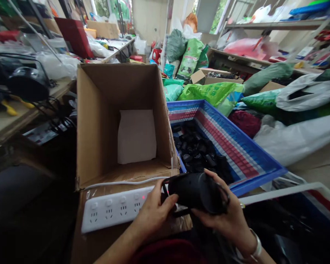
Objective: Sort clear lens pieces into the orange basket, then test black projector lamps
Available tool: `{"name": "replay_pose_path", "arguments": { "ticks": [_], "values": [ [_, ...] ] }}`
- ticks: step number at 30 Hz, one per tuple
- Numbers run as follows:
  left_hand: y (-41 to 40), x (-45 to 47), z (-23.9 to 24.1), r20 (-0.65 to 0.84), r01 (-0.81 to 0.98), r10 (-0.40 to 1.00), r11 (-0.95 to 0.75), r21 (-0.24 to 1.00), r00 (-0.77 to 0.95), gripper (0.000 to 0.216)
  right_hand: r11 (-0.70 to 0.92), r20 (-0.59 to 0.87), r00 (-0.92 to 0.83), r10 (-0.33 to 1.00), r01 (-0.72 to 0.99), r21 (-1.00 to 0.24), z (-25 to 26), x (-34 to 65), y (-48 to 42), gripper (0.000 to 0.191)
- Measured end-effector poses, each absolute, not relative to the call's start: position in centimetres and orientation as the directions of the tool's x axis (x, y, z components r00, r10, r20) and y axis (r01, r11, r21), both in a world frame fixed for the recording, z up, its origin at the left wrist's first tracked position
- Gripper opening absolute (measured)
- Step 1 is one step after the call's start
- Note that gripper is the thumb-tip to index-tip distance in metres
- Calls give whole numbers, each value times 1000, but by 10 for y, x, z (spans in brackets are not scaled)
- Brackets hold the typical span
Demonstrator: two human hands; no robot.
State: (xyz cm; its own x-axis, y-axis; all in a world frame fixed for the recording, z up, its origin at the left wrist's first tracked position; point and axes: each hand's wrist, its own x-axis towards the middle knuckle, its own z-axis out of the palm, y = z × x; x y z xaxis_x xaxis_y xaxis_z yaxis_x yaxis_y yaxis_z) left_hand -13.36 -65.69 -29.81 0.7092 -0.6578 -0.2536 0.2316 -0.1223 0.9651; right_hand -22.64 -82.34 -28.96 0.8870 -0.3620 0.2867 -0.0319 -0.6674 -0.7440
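Note:
A black cylindrical device (pixel 193 192), with a thin black frame or strap around its ends, is held low in front of me. Its exact kind does not show. My left hand (pixel 158 205) pinches the left end between thumb and fingers. Around the right end wraps my right hand (pixel 230 216), with fingers above and below the body. Just left of the device lies a white power strip (pixel 118 207) with a small red light. An open cardboard box (pixel 95 121) stands beyond it, a pale sheet (pixel 137 137) at its bottom.
A blue-rimmed crate (pixel 259 176), lined with striped woven plastic, holds several black parts (pixel 197 148). Green sacks (pixel 211 93) and white bags (pixel 299 137) crowd the right side. A workbench (pixel 0 126) with cables runs along the left. A white bar (pixel 280 194) crosses at lower right.

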Motion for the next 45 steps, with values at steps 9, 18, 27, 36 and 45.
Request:
{"name": "replay_pose_path", "arguments": {
  "ticks": [9, 18, 27, 36, 45],
  "values": [
    [-638, -120, -290, -307, 248, -555, -180, 952, 773, 29, -648, 55, 978, -199, -89, -756, -315, -207, -850, 89],
    [-620, -100, -282, -299, 368, -562, 9, 930, 771, 31, -643, 2, 991, -135, -86, -761, -362, -211, -843, 18],
    [-584, -82, -282, -219, 318, -394, 207, 925, 893, 28, -326, -94, 991, -91, -119, -938, -316, -196, -815, 26],
    [-570, -84, -290, -240, 350, -377, 257, 901, 894, 31, -573, 97, 994, 47, 107, -812, -344, -176, -791, 13],
    [-569, -81, -311, -234, 363, -388, 302, 881, 891, 36, -708, 230, 943, 240, 332, -623, -348, -180, -791, 19]
  ]
}}
